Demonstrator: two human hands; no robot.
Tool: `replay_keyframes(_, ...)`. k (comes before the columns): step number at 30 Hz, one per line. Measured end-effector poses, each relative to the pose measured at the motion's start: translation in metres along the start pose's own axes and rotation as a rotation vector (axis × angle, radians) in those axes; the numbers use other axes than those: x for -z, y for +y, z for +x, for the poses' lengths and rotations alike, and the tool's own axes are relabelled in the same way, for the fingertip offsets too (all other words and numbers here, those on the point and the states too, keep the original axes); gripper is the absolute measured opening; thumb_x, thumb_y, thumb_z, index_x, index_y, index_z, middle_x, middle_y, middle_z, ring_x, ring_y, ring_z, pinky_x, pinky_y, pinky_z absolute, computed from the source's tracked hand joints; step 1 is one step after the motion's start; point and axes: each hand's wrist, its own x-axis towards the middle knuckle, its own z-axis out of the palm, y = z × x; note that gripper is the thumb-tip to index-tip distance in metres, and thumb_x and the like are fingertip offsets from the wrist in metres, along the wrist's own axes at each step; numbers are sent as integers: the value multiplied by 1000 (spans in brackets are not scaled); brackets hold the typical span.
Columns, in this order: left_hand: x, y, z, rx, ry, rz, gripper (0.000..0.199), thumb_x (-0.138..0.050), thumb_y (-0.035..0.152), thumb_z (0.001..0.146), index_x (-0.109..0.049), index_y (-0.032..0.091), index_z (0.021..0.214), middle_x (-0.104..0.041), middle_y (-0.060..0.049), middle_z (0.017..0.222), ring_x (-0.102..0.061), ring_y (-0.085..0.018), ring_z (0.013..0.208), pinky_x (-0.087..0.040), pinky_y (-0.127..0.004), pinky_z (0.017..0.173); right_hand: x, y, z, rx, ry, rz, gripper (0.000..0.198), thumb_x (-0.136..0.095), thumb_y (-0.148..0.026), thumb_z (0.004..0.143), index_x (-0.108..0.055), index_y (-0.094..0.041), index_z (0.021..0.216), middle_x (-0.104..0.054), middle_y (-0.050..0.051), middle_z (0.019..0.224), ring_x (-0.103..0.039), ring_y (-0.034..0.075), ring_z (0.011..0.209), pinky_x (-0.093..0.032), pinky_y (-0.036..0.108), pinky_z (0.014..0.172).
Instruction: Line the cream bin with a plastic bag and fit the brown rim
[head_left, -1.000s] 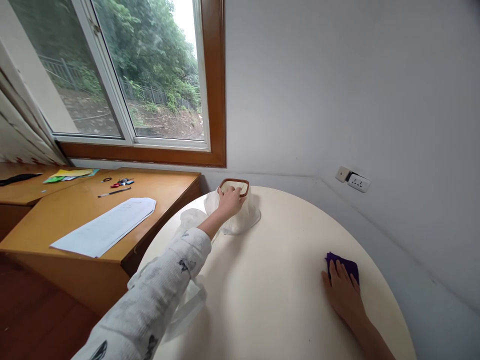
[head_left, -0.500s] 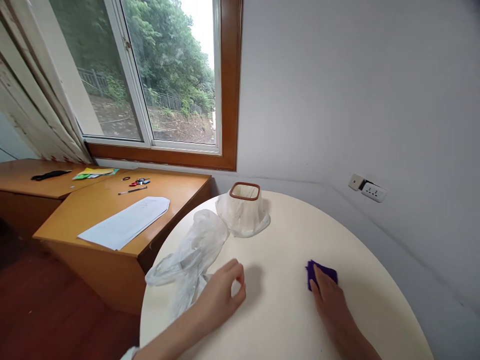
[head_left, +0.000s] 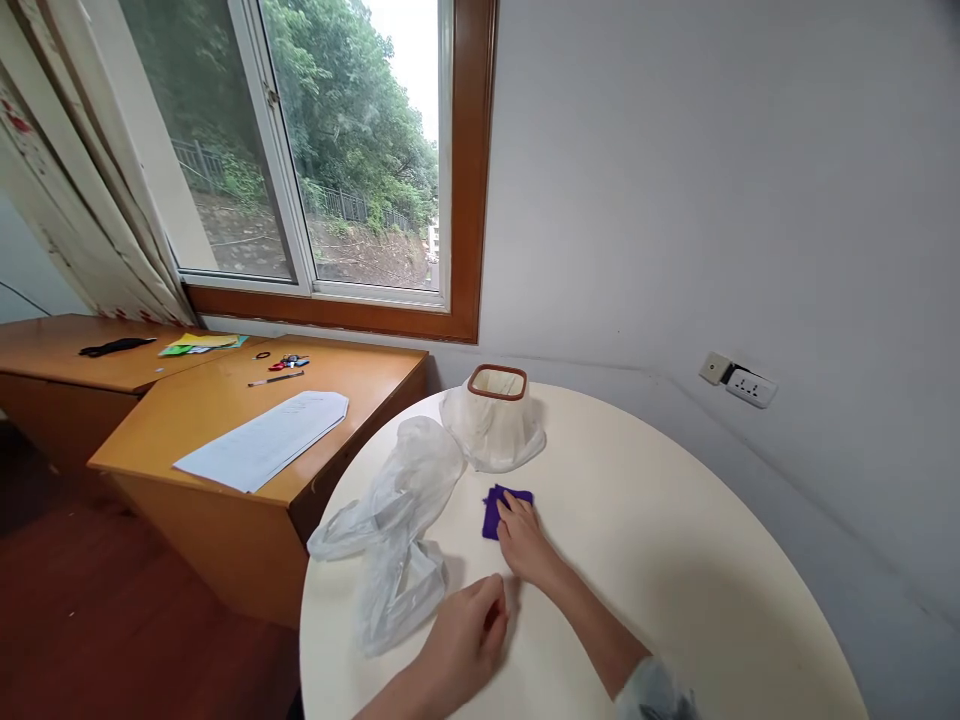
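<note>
A folded purple cloth (head_left: 493, 518) lies on the round cream table (head_left: 622, 450), near its middle. My right hand (head_left: 523, 540) presses down on it, fingers spread over its right part. My left hand (head_left: 466, 635) hovers closer to me, curled into a loose fist with nothing visible in it. Just left of that hand is a crumpled translucent plastic bag (head_left: 409, 510), spread along the table's left side. Behind the cloth stands a small bin with a brown rim (head_left: 497, 383), lined with a whitish plastic bag (head_left: 495, 440) that drapes over its sides.
To the left, a wooden desk (head_left: 375, 375) holds white papers (head_left: 270, 440), a pen (head_left: 276, 379), keys (head_left: 291, 362) and coloured papers (head_left: 202, 342). A wall with a power socket (head_left: 751, 387) borders the table's far right. A window (head_left: 360, 150) is above the desk.
My right hand has slid the purple cloth leftward across the table, from the right side to near the middle. My left hand has drawn slightly closer to me. The view has shifted a little.
</note>
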Motion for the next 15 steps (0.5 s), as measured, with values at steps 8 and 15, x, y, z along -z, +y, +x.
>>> replay_keyframes(8, -3, -9, 2, 12, 42, 11, 20, -37, 3, 68, -27, 20, 63, -43, 3, 61, -40, -10, 56, -25, -21, 52, -22, -11, 20, 55, 125, 147, 42, -33, -22, 86, -50, -12, 122, -44, 12, 132, -38, 20, 123, -31, 35, 102)
replay_keyframes(15, -4, -6, 1, 24, 6, 93, 19, -38, 4, 65, -28, 20, 63, -46, 1, 64, -41, -10, 56, -26, -21, 51, 4, 16, -4, 153, 358, 222, 4, -52, -19, 74, -56, -20, 74, -59, 5, 95, -53, 19, 98, -38, 37, 88)
